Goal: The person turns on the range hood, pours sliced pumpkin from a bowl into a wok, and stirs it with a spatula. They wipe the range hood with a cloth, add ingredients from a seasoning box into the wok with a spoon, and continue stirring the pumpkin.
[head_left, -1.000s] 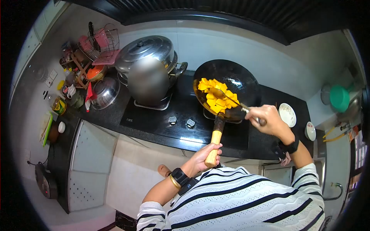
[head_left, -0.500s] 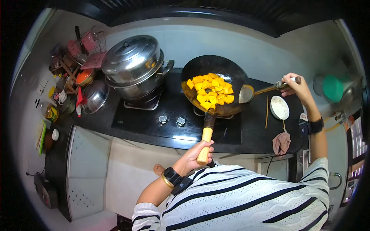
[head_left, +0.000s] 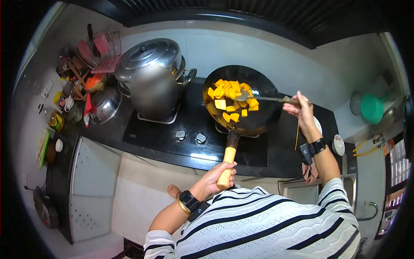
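A dark wok [head_left: 265, 97] rests on the right burner with several orange-yellow pumpkin chunks [head_left: 226, 90] inside. My left hand [head_left: 217, 176] is closed around the wok's wooden handle [head_left: 227, 162], near its end. In my right hand [head_left: 300, 107] is the handle of a metal wok spatula [head_left: 269, 99]. The spatula's head sits among the pumpkin pieces, partly hidden by them. Behind my right wrist, a white bowl [head_left: 318, 125] shows only in part, and a chopstick-like stick [head_left: 296, 136] lies beside it.
A large lidded steel pot [head_left: 148, 54] stands on the left burner, partly covered by a grey blur. Two stove knobs [head_left: 201, 138] sit at the front. A metal bowl [head_left: 106, 105] and bottles are at the left. A pink cloth [head_left: 309, 172] hangs at the right edge.
My right hand has moved left, bringing the spatula from the wok's right rim in among the pumpkin. The chunks have shifted and spread. My left hand keeps its hold on the handle.
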### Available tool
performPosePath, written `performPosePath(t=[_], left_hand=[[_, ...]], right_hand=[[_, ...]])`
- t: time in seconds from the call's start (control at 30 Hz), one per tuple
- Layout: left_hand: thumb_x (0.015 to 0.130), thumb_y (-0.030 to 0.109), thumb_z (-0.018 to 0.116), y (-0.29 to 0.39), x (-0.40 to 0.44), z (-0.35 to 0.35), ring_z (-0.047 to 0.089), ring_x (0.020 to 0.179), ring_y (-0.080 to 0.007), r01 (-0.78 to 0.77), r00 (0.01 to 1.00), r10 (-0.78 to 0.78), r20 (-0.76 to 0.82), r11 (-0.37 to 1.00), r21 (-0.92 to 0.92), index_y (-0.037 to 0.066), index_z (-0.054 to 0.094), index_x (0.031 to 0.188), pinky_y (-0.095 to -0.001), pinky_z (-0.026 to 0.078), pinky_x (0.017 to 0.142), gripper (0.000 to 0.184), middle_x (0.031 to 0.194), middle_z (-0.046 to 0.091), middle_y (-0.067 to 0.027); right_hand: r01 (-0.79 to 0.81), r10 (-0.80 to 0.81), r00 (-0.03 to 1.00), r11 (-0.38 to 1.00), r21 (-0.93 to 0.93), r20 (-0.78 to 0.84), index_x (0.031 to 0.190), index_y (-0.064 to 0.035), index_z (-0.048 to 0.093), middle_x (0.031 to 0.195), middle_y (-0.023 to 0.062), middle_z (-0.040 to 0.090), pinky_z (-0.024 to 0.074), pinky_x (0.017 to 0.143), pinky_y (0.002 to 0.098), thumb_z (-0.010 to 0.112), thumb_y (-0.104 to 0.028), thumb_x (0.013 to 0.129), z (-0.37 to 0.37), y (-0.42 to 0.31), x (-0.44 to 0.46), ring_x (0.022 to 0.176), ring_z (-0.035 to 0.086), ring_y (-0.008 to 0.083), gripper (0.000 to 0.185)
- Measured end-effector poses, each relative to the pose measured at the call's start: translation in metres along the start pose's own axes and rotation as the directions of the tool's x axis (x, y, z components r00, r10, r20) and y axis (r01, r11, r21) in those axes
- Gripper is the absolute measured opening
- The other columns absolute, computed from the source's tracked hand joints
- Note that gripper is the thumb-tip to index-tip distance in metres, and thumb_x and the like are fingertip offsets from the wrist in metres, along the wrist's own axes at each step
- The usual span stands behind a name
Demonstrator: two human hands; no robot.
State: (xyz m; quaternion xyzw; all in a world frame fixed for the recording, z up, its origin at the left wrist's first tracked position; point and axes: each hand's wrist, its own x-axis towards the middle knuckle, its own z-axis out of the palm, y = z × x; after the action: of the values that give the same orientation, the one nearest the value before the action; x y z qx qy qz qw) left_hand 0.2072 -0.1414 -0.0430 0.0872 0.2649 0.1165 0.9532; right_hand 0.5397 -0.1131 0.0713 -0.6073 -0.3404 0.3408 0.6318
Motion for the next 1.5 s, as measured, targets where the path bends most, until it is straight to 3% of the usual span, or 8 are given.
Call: performPosePath(t=[0.33,0.5,0.63,0.8,0.87,1.03,1.4,1.5], left_hand=[[0.081,0.016,0.059,0.001,-0.002,0.002,0.048,0.056,-0.0132,-0.002,1.0,0.002,-0.005,1.0,0.015,0.009,0.044,0.105,-0.0287,0.045,0.051,0.029,0.073,0.048,-0.0033],[0.081,0.016,0.059,-0.002,-0.001,0.0,0.049,0.055,-0.013,0.004,1.0,-0.004,0.003,1.0,-0.011,0.01,0.046,0.103,-0.028,0.045,0.05,0.026,0.072,0.049,-0.003],[0.082,0.017,0.06,0.0,-0.001,0.002,0.05,0.054,-0.0129,-0.01,1.0,0.01,-0.01,1.0,0.001,0.01,0.046,0.102,-0.0282,0.046,0.049,0.025,0.071,0.05,-0.0026],[0.081,0.016,0.059,0.0,0.0,0.001,0.049,0.054,-0.0133,0.009,1.0,-0.008,0.008,1.0,-0.02,0.01,0.046,0.103,-0.0283,0.045,0.049,0.026,0.071,0.049,-0.003],[0.081,0.016,0.059,-0.001,0.0,0.001,0.049,0.055,-0.0135,0.001,1.0,0.0,0.012,1.0,-0.03,0.009,0.045,0.103,-0.0283,0.045,0.05,0.027,0.071,0.048,-0.0035],[0.081,0.016,0.059,0.0,0.0,0.002,0.048,0.054,-0.0138,0.014,1.0,-0.013,0.02,0.999,-0.039,0.009,0.045,0.103,-0.0287,0.045,0.049,0.027,0.071,0.048,-0.0036],[0.082,0.017,0.057,-0.001,-0.001,0.004,0.046,0.054,-0.0112,-0.006,1.0,0.006,-0.013,1.0,0.007,0.01,0.047,0.103,-0.0259,0.042,0.048,0.024,0.071,0.048,-0.0016],[0.082,0.018,0.057,-0.001,0.0,0.002,0.046,0.054,-0.0105,0.002,1.0,-0.002,0.007,1.0,0.006,0.01,0.047,0.103,-0.0253,0.043,0.048,0.024,0.071,0.049,-0.001]], right_hand=[[0.121,-0.114,0.993,0.898,-0.422,0.043,0.087,-0.0043,0.057,0.074,0.0088,0.062,0.053,0.05,0.0244,0.06,-0.029,0.082,-0.062,-0.066,0.006,0.055,0.062,0.0157,0.025],[-0.022,0.025,0.999,0.996,-0.091,0.036,0.101,-0.0068,0.056,0.086,0.0159,0.065,0.053,0.057,0.0258,0.054,-0.031,0.086,-0.037,0.036,0.045,0.069,0.067,0.0217,0.029],[0.175,-0.155,0.94,0.984,-0.039,0.305,0.1,-0.0022,0.056,0.092,0.0154,0.063,0.0521,0.07,0.0288,0.054,-0.016,0.086,0.001,0.052,0.016,0.077,0.065,0.0211,0.02],[0.808,-0.361,0.541,0.475,-0.35,0.76,0.087,-0.0054,0.062,0.077,0.0085,0.064,0.048,0.064,0.0281,0.061,-0.005,0.076,0.013,-0.028,-0.039,0.069,0.064,0.0176,0.011],[0.883,-0.255,0.453,0.256,-0.392,0.854,0.083,-0.01,0.062,0.077,0.0084,0.064,0.0465,0.058,0.03,0.063,-0.003,0.07,0.019,-0.074,-0.072,0.064,0.061,0.0235,0.014],[0.945,-0.144,0.318,0.13,-0.301,0.937,0.087,-0.0139,0.057,0.075,0.0031,0.058,0.0447,0.057,0.0322,0.062,-0.007,0.063,0.026,-0.089,-0.117,0.06,0.058,0.0214,0.025],[0.789,-0.409,0.608,0.217,-0.574,0.681,0.085,-0.011,0.061,0.076,0.0061,0.064,0.0498,0.058,0.0322,0.06,-0.01,0.072,0.02,-0.001,-0.049,0.064,0.063,0.0224,0.013],[0.555,-0.366,0.827,0.65,-0.519,0.427,0.085,-0.0049,0.061,0.073,0.0057,0.063,0.0506,0.058,0.0269,0.061,-0.017,0.08,-0.012,-0.036,-0.05,0.064,0.063,0.015,0.013]])
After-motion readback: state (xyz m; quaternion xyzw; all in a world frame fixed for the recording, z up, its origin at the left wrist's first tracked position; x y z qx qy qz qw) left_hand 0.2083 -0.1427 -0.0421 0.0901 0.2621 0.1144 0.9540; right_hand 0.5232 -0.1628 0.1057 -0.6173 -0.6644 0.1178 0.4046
